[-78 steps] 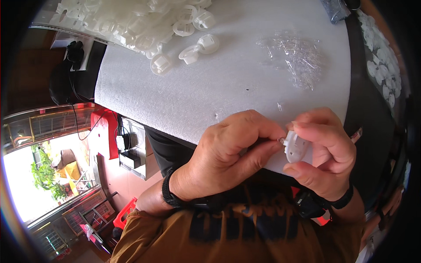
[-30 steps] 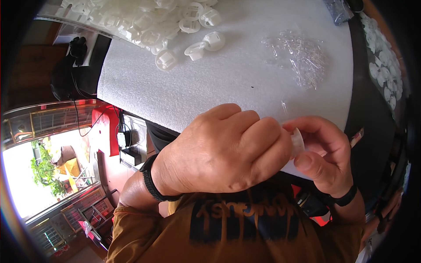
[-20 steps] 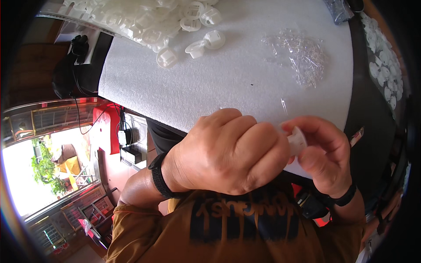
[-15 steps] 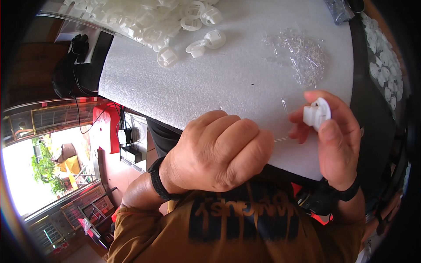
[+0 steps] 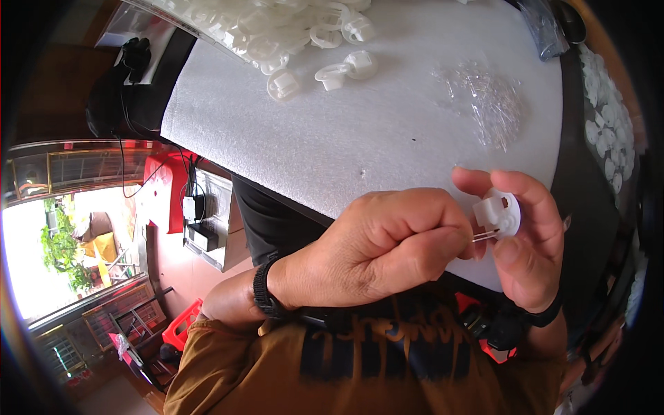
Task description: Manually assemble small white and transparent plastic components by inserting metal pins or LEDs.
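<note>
While right hand (image 5: 526, 249) grips white cap (image 5: 499, 213), left hand (image 5: 387, 252) pinches thin pin (image 5: 482, 237) at cap; loose caps (image 5: 304, 34) far left.

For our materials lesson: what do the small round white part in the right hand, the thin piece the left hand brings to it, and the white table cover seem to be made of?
White part: probably moulded plastic, matt and opaque, with crisp formed edges.
Thin piece: looks like fine wire legs, possibly metal; too small to be sure.
Table cover: likely foam sheet, white with a finely grained, soft-looking surface.
</note>
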The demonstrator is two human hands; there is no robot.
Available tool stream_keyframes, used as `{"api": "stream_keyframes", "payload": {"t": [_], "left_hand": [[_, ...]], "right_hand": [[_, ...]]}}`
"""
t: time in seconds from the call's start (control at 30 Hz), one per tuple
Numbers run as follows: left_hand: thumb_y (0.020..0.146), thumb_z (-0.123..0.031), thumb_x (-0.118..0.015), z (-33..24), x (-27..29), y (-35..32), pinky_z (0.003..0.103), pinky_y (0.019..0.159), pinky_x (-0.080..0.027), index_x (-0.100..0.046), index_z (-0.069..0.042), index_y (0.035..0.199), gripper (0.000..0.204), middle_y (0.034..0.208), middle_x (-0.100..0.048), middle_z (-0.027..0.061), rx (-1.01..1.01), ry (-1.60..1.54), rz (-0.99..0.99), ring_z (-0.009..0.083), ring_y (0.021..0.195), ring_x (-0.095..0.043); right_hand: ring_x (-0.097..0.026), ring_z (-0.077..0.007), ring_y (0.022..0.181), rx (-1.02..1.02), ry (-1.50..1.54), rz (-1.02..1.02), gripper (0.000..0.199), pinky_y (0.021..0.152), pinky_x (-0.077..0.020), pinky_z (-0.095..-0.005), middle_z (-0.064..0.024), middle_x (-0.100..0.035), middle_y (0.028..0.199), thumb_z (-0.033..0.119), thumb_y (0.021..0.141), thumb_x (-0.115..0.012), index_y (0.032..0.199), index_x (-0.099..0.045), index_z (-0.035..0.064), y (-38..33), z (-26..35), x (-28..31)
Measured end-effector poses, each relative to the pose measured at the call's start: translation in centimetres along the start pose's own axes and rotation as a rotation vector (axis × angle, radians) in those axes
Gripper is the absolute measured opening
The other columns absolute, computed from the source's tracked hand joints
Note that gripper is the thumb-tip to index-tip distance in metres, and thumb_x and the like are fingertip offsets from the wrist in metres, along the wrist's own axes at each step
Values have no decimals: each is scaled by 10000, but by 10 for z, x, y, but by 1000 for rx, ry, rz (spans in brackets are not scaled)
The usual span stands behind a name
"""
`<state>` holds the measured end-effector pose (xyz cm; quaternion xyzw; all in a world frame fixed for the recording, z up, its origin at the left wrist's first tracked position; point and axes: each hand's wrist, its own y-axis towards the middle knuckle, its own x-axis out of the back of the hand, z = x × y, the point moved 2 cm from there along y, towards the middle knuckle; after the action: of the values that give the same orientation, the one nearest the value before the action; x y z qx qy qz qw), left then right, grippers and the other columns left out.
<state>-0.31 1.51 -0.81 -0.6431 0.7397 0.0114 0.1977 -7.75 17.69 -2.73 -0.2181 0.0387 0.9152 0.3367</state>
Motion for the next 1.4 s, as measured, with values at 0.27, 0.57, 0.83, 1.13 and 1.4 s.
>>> {"api": "stream_keyframes", "payload": {"t": [0.27, 0.57, 0.83, 1.13, 1.4], "left_hand": [[850, -25, -452, 7, 3, 3, 208, 540, -387, -570, 2, 849, 122, 711, -537, 18, -167, 129, -13, 59, 605, -490], [835, -28, -477, 12, 6, 7, 254, 639, -434, -566, -2, 834, 93, 764, -574, 48, -209, 226, 6, 129, 705, -547], [833, -40, -504, 16, 7, 10, 242, 618, -426, -563, -15, 823, 65, 754, -567, 40, -216, 202, -17, 118, 686, -541], [822, -19, -508, 17, 7, 10, 235, 652, -441, -553, 3, 805, 52, 761, -580, 52, -228, 184, -31, 117, 708, -556], [815, -7, -516, 20, 6, 10, 236, 647, -451, -549, 7, 792, 42, 750, -595, 63, -232, 160, -45, 122, 703, -570]], "right_hand": [[-574, -234, 1014, 62, 115, 168, 505, 883, -475, -333, -285, -383, 1291, 67, 846, -559, 1279, -332, -56, 3, -4, 8], [-563, -236, 1022, 39, 117, 151, 527, 879, -477, -325, -287, -377, 1294, 65, 838, -566, 1287, -327, -73, 2, -4, 10], [-565, -211, 990, 24, 89, 139, 532, 866, -469, -321, -264, -445, 1244, 79, 837, -573, 1288, -337, -73, 1, -6, 11], [-586, -194, 913, -55, 63, 69, 516, 819, -488, -325, -264, -504, 1174, 131, 844, -576, 1280, -373, -56, 2, -2, 7], [-609, -193, 842, -67, 12, 47, 522, 788, -500, -309, -264, -531, 1139, 165, 839, -586, 1272, -390, -50, 0, -1, 8]]}}
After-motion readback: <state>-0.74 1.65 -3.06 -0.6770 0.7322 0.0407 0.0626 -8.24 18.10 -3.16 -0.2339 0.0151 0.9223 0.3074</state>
